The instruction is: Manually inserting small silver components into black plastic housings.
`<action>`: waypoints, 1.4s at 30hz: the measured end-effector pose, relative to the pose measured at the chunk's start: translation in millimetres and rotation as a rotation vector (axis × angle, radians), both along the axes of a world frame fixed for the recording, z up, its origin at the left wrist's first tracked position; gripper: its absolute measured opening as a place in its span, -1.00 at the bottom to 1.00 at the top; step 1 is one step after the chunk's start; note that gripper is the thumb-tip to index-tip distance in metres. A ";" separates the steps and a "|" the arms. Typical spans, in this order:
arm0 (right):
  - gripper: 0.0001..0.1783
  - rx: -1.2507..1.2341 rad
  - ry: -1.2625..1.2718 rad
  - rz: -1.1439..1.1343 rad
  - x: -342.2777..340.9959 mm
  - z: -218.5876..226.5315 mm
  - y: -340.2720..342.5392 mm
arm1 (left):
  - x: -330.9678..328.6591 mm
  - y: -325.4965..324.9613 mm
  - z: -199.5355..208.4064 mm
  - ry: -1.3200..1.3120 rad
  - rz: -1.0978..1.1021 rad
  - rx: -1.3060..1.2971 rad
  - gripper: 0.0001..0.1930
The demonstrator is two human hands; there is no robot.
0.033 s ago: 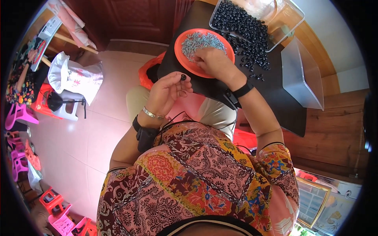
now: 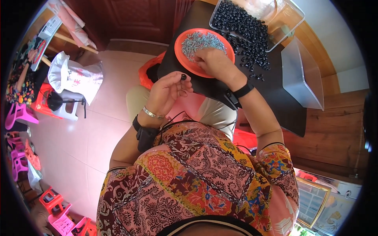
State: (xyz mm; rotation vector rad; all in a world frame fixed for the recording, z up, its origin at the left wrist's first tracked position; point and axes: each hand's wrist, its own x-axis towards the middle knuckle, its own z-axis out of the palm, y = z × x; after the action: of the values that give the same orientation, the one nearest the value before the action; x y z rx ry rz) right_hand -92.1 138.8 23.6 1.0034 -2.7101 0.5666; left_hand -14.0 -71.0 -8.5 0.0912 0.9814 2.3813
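My left hand [image 2: 168, 89] is held in front of the table edge, pinching a small black ring-shaped plastic part [image 2: 183, 77] between thumb and forefinger, with the other fingers loosely curled. Beyond it, an orange-red plastic bowl [image 2: 178, 51] stands on the dark table [image 2: 275, 100], with many small silvery screw-like metal pieces [image 2: 202, 39] inside. My right hand [image 2: 214, 63] reaches over the bowl's near rim. Its fingers are bent together down at the metal pieces, and the fingertips are mostly hidden. Whatever they grip does not show.
Many black plastic parts [image 2: 252, 47] spill from a clear tray [image 2: 212, 24] onto the table right of the bowl. A translucent panel [image 2: 301, 74] stands at the right. A red bag [image 2: 145, 74] hangs by the left table edge. A white sack [image 2: 84, 80] and stools stand leftward.
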 end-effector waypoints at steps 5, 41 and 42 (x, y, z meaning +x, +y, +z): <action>-0.92 -0.024 -0.004 0.019 1.5 -0.2 4.2 | -0.4 5.6 -1.2 -0.013 0.007 -0.030 -0.76; -0.87 -0.925 -0.081 -0.041 86.7 -14.1 -19.2 | 2.6 28.2 -1.3 -0.008 -0.113 0.045 -0.71; -0.86 -0.878 0.038 -0.032 86.4 -15.7 -18.9 | 3.4 29.3 -0.2 -0.007 -0.119 0.044 -0.71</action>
State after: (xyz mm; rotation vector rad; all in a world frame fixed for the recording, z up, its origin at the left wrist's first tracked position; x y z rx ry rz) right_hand -5.7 119.9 7.9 0.6920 -2.0407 1.5086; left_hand -10.7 -41.8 -8.6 0.1536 0.8950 2.2936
